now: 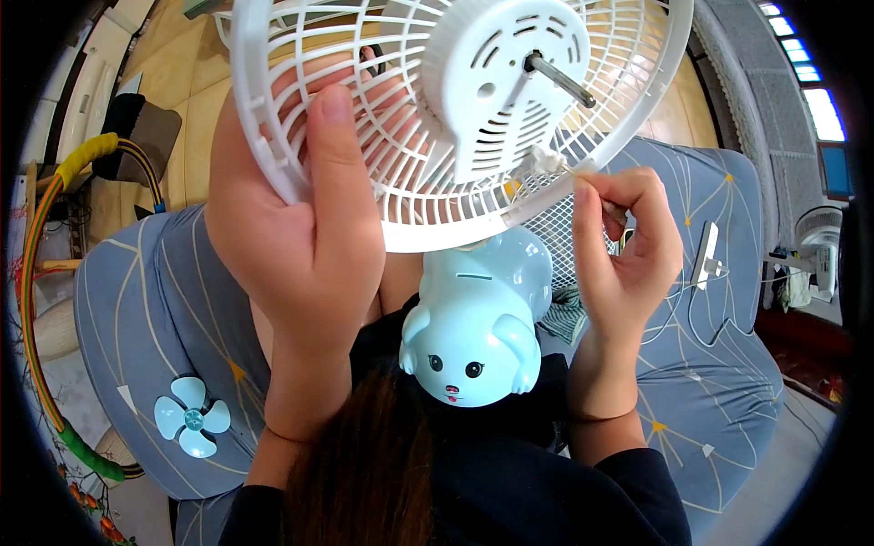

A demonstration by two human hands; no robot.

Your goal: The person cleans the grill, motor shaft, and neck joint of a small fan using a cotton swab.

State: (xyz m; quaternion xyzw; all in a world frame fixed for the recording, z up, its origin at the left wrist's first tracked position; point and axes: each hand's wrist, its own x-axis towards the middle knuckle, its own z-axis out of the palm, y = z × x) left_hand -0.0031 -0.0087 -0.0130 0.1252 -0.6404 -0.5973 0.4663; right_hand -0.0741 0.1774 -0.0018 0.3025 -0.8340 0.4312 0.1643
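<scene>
A white fan cage [401, 235] with a round motor housing [464, 109] and a bare metal shaft [564, 82] is held up at the top of the view. My left hand [300, 200] grips the cage's left side, thumb over the grille and fingers behind it. At the cage's lower right rim, my right hand [633, 227] pinches something small and thin between thumb and forefinger, near a small white piece [548, 161]. Below the cage, a light blue puppy-shaped body [473, 337] rests on the lap.
Light blue fan blades [192, 418] lie on the patterned seat cover [137, 300] at left. A white power strip [705, 255] with a cable lies at right. A striped hoop [32, 337] stands at far left; another fan [822, 241] is at far right.
</scene>
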